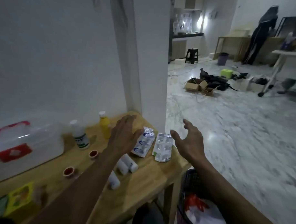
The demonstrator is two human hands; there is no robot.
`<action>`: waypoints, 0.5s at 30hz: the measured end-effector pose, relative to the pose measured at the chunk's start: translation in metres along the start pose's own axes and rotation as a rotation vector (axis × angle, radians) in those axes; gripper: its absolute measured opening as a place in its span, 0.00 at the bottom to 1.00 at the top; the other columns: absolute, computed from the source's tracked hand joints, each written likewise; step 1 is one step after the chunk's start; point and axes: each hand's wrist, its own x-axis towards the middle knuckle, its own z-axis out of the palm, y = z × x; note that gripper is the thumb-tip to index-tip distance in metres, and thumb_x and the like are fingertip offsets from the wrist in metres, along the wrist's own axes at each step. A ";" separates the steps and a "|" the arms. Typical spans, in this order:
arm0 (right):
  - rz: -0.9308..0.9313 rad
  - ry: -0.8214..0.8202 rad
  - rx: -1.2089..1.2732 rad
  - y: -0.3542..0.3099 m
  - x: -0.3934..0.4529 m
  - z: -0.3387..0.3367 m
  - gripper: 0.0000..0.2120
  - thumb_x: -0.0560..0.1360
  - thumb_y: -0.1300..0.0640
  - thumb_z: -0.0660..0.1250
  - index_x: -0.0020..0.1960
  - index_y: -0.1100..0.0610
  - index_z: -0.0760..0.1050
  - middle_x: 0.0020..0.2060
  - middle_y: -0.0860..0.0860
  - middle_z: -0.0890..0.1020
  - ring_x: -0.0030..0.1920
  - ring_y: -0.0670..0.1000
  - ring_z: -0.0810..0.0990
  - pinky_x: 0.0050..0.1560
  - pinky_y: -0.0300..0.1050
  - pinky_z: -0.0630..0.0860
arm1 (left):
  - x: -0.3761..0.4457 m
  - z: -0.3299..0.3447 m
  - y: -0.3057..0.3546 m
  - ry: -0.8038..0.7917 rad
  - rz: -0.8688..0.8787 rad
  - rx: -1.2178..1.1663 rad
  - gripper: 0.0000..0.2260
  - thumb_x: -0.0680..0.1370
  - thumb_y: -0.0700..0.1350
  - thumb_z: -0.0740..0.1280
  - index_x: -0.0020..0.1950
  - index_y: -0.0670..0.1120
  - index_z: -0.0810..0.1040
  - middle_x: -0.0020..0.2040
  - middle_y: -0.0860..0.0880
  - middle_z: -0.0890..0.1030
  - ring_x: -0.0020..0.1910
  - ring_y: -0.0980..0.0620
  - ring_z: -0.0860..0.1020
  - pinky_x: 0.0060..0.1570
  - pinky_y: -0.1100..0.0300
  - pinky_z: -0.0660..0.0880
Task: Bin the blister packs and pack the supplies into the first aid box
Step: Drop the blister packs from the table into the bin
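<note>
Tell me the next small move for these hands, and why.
Probably close the right hand on the silver blister pack beside it. Both hands are open and empty, the left hand rests against the blue-printed blister pack, and both packs still lie flat on the wooden table. The bin stands just below the table's right edge.

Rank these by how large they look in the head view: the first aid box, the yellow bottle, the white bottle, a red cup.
1. First aid box, largest by far.
2. White bottle and yellow bottle: too alike to rank.
3. Red cup, smallest.
</note>
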 end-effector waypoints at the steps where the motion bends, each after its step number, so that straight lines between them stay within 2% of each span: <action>1: 0.029 -0.029 -0.005 0.006 0.005 0.005 0.33 0.74 0.41 0.68 0.75 0.49 0.62 0.70 0.54 0.72 0.71 0.57 0.66 0.68 0.58 0.67 | 0.005 0.007 -0.002 -0.024 -0.023 -0.004 0.27 0.80 0.57 0.62 0.76 0.48 0.64 0.76 0.47 0.64 0.74 0.44 0.62 0.69 0.48 0.62; 6: 0.100 -0.168 -0.077 0.024 0.019 0.028 0.33 0.73 0.37 0.68 0.73 0.51 0.67 0.69 0.53 0.72 0.71 0.56 0.67 0.68 0.60 0.67 | 0.030 0.033 -0.015 -0.142 -0.063 0.026 0.29 0.79 0.58 0.63 0.77 0.50 0.62 0.78 0.47 0.61 0.76 0.45 0.57 0.72 0.49 0.59; 9: 0.109 -0.179 -0.081 0.031 0.025 0.037 0.30 0.72 0.37 0.69 0.68 0.52 0.73 0.67 0.52 0.75 0.70 0.55 0.69 0.67 0.59 0.68 | 0.042 0.042 -0.019 -0.224 -0.039 0.085 0.29 0.77 0.61 0.64 0.76 0.54 0.63 0.79 0.49 0.59 0.77 0.45 0.55 0.73 0.43 0.56; 12: 0.096 -0.166 -0.038 0.036 0.026 0.042 0.26 0.71 0.39 0.71 0.63 0.53 0.77 0.63 0.51 0.79 0.66 0.54 0.74 0.65 0.58 0.71 | 0.046 0.049 -0.020 -0.256 -0.018 0.155 0.26 0.76 0.62 0.64 0.73 0.57 0.67 0.78 0.51 0.59 0.77 0.45 0.54 0.73 0.39 0.52; 15: 0.073 -0.129 0.014 0.036 0.025 0.043 0.20 0.69 0.41 0.73 0.57 0.50 0.81 0.55 0.47 0.83 0.58 0.51 0.79 0.60 0.58 0.75 | 0.048 0.052 -0.022 -0.203 -0.013 0.144 0.20 0.75 0.60 0.67 0.66 0.57 0.74 0.77 0.53 0.62 0.75 0.46 0.56 0.72 0.39 0.51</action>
